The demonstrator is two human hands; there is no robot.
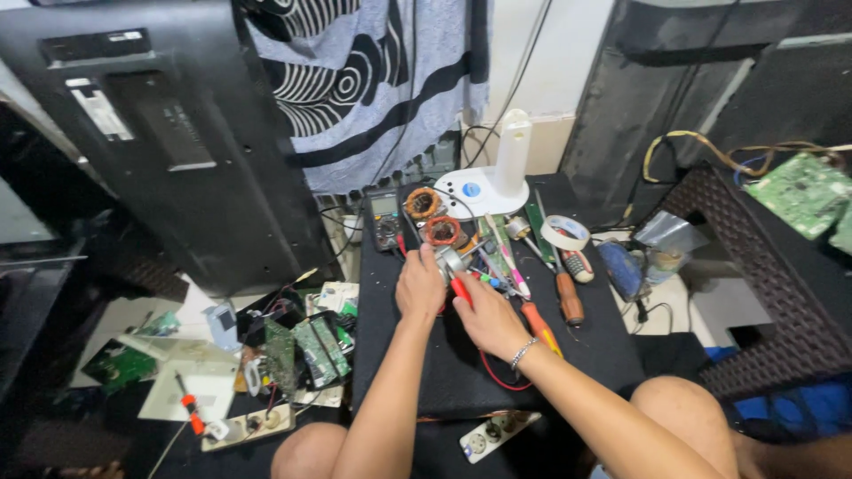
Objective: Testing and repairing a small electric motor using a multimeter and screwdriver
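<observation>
Black table (586, 355) carries the work. Left hand (419, 286) is clenched round a small grey motor part (450, 261), just ahead of the knuckles. Right hand (486, 318) is touching the left and grasps a red-handled tool (461, 290), tip toward the motor. Copper coils (432, 217) & multimeter (384, 217) lie beyond the hands; orange screwdriver (541, 326) just right of the right hand; tape roll (565, 232) further right; circuit boards (306, 350) on the floor, left of the forearms.
</observation>
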